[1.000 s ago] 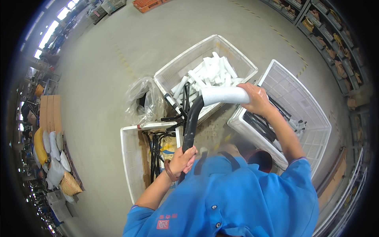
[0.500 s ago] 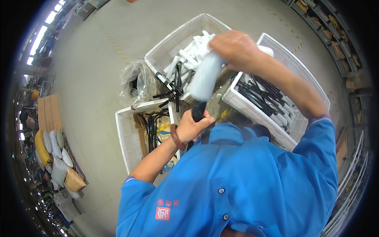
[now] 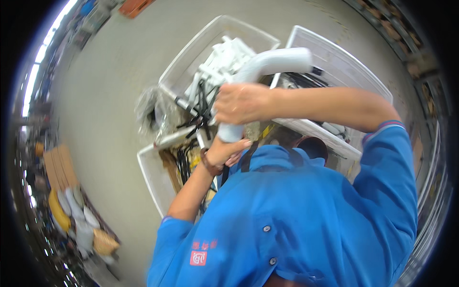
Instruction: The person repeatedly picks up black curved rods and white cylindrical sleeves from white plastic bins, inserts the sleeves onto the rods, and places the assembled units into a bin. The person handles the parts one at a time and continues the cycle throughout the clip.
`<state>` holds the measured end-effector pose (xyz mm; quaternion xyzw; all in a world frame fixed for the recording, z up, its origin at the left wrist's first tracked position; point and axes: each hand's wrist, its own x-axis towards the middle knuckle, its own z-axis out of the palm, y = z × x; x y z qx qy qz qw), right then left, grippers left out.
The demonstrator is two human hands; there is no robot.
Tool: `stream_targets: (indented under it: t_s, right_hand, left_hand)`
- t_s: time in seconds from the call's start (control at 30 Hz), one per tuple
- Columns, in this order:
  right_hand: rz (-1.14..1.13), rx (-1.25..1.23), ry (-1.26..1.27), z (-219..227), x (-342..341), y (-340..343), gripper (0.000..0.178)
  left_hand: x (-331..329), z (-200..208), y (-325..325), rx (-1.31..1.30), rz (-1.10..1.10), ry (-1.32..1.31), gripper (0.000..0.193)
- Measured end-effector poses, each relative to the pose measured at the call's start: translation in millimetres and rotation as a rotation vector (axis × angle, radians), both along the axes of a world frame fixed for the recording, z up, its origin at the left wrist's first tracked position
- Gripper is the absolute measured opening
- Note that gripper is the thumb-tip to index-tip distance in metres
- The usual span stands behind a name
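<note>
The white bent pipe (image 3: 267, 67) is raised in front of my chest, its open end pointing toward two o'clock. My right hand (image 3: 241, 103) wraps its middle in a tight grip; my left hand (image 3: 227, 150) holds its lower end from six o'clock. Behind it at twelve sits a white bin (image 3: 191, 52) of white parts, another bin (image 3: 354, 67) at two, a third (image 3: 150, 177) at eight, all on the grey floor (image 3: 105, 86).

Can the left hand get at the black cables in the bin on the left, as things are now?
Probably not at once: the left hand is at the lower end of the white bent pipe. The black cables lie just below, uncovered.
</note>
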<state>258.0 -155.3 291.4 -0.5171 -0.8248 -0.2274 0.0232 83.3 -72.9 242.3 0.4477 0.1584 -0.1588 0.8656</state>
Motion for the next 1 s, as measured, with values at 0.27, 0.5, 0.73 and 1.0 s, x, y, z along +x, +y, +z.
stream_targets:
  t_s: [0.27, 0.5, 0.73, 1.0]
  right_hand:
    - [-0.320, 0.306, 0.173, -16.6, 15.4, -38.1, 0.050]
    - [-0.386, 0.039, 1.863, -74.5, 6.3, -42.7, 0.058]
    - [-0.983, 0.561, 1.795, -58.7, 94.1, -130.1, 0.039]
    - [-1.577, -0.139, 0.969, -96.1, 174.3, -411.7, 0.037]
  left_hand:
    - [57.9, -10.9, 58.5, 0.325, 0.102, 0.043, 0.024]
    - [195.5, 71.5, 8.4, 0.340, 0.059, -0.458, 0.077]
    - [317.8, 76.1, -83.7, 0.257, 0.132, -0.827, 0.063]
    - [161.0, -206.0, -16.6, 0.464, 0.044, 0.135, 0.030]
